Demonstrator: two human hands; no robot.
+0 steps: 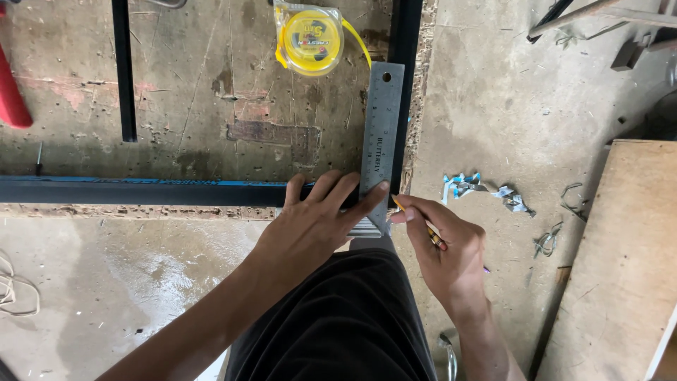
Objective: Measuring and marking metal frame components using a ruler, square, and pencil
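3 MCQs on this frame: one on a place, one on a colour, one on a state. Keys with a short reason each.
1. Where does the tape measure lie?
A. on the worn board beyond the steel square
B. on the floor by the paper scraps
C. in the right hand

2. What colour is the tape measure's case?
A. red
B. yellow
C. grey

3. What is the left hand doing?
A. hanging free above the board
B. gripping the tape measure
C. pressing flat on the steel square over the black bar

Key:
1 A: it lies at the top of the view, past the square's far end.
2 B: the case is plainly yellow.
3 C: its fingers spread over the blade, while the right hand holds a pencil at the blade's edge.
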